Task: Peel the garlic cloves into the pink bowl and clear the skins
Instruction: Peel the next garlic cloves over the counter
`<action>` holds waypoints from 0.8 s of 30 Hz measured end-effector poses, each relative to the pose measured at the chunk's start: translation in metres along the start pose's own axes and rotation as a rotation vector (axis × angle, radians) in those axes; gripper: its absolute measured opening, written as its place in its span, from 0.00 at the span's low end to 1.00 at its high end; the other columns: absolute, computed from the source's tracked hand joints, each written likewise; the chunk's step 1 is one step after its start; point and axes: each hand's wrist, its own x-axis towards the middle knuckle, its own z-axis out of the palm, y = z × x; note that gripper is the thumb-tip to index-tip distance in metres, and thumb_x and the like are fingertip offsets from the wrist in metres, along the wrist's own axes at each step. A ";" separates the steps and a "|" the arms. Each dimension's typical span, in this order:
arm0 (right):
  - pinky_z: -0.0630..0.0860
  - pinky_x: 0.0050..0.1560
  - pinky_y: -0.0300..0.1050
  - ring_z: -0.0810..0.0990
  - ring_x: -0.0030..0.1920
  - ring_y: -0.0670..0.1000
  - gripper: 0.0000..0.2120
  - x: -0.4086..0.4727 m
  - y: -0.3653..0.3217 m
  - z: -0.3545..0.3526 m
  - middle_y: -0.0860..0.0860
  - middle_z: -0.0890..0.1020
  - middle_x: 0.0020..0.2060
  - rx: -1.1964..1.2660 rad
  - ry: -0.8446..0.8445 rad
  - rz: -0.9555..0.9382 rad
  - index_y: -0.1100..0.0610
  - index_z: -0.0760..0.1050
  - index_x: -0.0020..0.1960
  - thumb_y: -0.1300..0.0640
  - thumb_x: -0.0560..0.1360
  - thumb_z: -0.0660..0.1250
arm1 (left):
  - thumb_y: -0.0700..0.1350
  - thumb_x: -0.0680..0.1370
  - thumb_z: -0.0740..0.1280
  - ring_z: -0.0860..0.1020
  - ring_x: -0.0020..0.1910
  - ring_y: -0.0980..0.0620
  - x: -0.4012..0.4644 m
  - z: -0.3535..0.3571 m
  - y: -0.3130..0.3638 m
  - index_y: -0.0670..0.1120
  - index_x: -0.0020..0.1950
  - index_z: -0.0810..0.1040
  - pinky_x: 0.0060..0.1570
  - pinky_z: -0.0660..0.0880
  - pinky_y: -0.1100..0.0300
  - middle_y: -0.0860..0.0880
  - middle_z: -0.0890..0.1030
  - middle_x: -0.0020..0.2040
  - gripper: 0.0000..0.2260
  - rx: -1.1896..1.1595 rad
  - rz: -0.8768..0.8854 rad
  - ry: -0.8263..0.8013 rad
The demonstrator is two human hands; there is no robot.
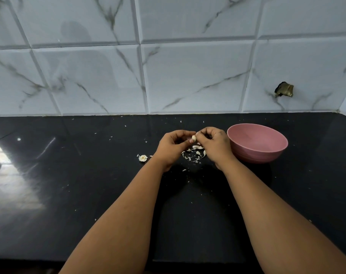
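Both my hands meet above the black counter (108, 194). My left hand (173, 147) and my right hand (213, 144) pinch one small pale garlic clove (193, 137) between their fingertips. Under them lies a loose heap of white garlic skins (196, 154). The pink bowl (257, 143) stands just right of my right hand; I see nothing inside it from here. A small garlic piece (143, 158) lies on the counter left of my left wrist.
Tiny skin flakes (189, 181) are scattered across the counter around and in front of the heap. A marble-patterned tiled wall (168, 76) rises behind the counter, with a broken hole (284, 89) at the right. Glare covers the counter's left part.
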 end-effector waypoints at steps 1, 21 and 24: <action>0.77 0.40 0.49 0.78 0.34 0.49 0.06 0.000 -0.001 0.001 0.52 0.82 0.33 0.040 -0.010 0.030 0.54 0.80 0.37 0.57 0.73 0.69 | 0.33 0.77 0.68 0.81 0.42 0.56 0.000 0.000 0.000 0.39 0.58 0.81 0.46 0.77 0.64 0.44 0.83 0.44 0.10 -0.028 0.001 0.007; 0.80 0.52 0.42 0.82 0.45 0.47 0.13 -0.009 -0.008 0.001 0.54 0.83 0.45 0.359 -0.167 -0.016 0.55 0.80 0.57 0.68 0.76 0.67 | 0.30 0.74 0.71 0.83 0.44 0.50 0.005 0.000 -0.003 0.37 0.52 0.82 0.49 0.80 0.59 0.43 0.85 0.44 0.09 -0.272 -0.055 0.137; 0.80 0.48 0.39 0.82 0.42 0.43 0.13 -0.008 -0.007 0.003 0.51 0.84 0.44 0.368 -0.163 -0.021 0.54 0.80 0.56 0.68 0.77 0.66 | 0.28 0.73 0.70 0.83 0.45 0.49 0.004 0.000 -0.004 0.38 0.51 0.83 0.49 0.80 0.58 0.43 0.85 0.44 0.10 -0.242 -0.055 0.152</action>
